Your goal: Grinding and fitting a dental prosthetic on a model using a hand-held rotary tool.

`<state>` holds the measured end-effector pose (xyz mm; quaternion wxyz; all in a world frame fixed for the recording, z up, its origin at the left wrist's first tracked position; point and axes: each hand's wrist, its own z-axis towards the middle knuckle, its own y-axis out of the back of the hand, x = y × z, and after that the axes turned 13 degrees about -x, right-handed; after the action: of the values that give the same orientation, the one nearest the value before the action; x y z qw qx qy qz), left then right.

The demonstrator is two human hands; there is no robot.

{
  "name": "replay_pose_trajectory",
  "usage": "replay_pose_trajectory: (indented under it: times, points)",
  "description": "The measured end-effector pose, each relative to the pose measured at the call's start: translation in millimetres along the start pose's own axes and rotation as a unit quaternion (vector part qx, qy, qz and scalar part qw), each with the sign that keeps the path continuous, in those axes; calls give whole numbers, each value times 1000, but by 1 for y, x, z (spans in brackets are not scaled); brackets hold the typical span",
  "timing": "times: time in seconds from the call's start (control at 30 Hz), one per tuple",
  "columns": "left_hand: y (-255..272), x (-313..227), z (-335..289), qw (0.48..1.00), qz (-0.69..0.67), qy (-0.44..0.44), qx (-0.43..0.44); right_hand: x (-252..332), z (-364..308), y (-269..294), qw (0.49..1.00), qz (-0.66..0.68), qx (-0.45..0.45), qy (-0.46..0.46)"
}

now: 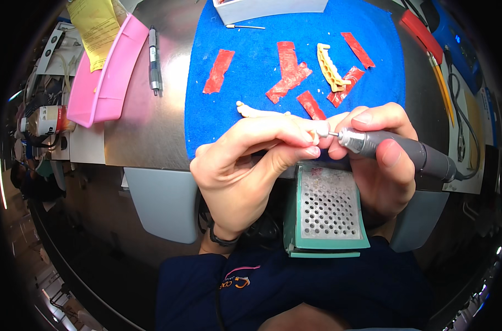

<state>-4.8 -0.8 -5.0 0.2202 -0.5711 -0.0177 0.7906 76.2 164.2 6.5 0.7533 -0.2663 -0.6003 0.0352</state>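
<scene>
My left hand (245, 160) pinches a small cream-coloured piece (315, 138), tooth-like in look, between thumb and forefinger; most of it is hidden by the fingers. In my right hand (386, 160) lies a dark grey rotary handpiece (411, 151), its thin shank pointing left. The pale head (322, 129) on that shank is at the cream piece; whether they touch I cannot tell. Beyond the left hand, a pale elongated piece (251, 111) shows partly. On the blue towel (229, 127) lies a curved, yellowish dental framework (329, 69), one end over a red strip (346, 87).
More red strips (218, 71) and a thin metal bur (245, 27) lie on the towel, below a white box (273, 12). Left are a pen (153, 60) and a pink tray (118, 71) with yellow paper (93, 33). A green box with perforated plate (331, 204) sits below my hands; a pencil (442, 88) lies right.
</scene>
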Motion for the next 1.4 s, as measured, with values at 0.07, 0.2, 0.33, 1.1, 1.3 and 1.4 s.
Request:
replay_pose_trajectory:
  times: [0.07, 0.2, 0.33, 1.1, 1.3, 1.4]
  points:
    - [0, 0, 0, 1000, -7, 4, 4, -1, 0, 0, 1000, -3, -5, 5]
    - [-1, -1, 0, 1000, -5, -5, -2, 0, -1, 0, 1000, 8, 1, -8]
    - [0, -1, 0, 1000, -4, -1, -2, 0, -1, 0, 1000, 3, 0, -5]
    - [0, 1, -1, 1000, -12, -6, 0, -2, 0, -2, 999, 30, -10, -8]
    - [1, 2, 1, 999, 1, -30, 14, -2, -1, -1, 1000, 24, -10, -13]
    - [0, 1, 1, 1000, -3, -26, 11, 0, -1, 2, 999, 26, 2, -21]
